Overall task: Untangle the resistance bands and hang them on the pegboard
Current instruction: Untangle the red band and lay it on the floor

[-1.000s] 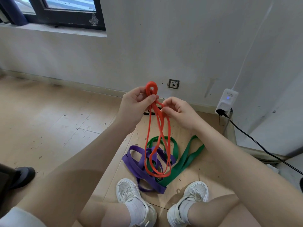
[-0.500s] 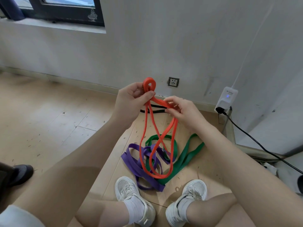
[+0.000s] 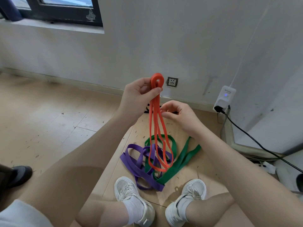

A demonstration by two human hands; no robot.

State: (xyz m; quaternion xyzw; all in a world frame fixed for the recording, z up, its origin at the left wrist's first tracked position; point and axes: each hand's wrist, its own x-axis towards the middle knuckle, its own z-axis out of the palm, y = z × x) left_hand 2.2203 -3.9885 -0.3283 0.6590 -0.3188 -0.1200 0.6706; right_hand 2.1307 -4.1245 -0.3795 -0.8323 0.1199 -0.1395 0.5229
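**Orange resistance band held up over the floor pile**

The narrow orange rubber resistance band (image 3: 157,126) hangs from our left hand (image 3: 138,97), its long axis running almost straight down. Its top is bunched into a small doubled loop that sticks up above the thumb and fingers of that hand, which pinch the strands together just below the loop. From there several strands drop side by side and spread a little, ending in rounded loops that dangle in front of the pile; we cannot tell whether they touch it.

Our right hand (image 3: 177,114) sits just right of the hanging strands, lower than the left. Its fingers are loosely curled, with fingertips right at the outer orange strand; we cannot make out whether they pinch it or only touch it.

Directly under the orange band, the wide purple rubber band (image 3: 139,167) and the wide green rubber band (image 3: 182,161) lie tangled on the pale wooden floor (image 3: 49,122). The purple one spreads to the left of the orange band's lower loops, the green one to their right, with a long green tail reaching out to the right. How the two cross inside the knot is hard to read.

Below the pile are our two white sneakers (image 3: 131,194). Behind the orange band stands a scuffed white wall (image 3: 164,38), with a wall socket (image 3: 172,82) just right of the top loop and a white plug-in adapter (image 3: 225,99) with a black cable farther right. A dark-framed window (image 3: 62,12) is cut off at the upper left. The floor is littered with small specks.
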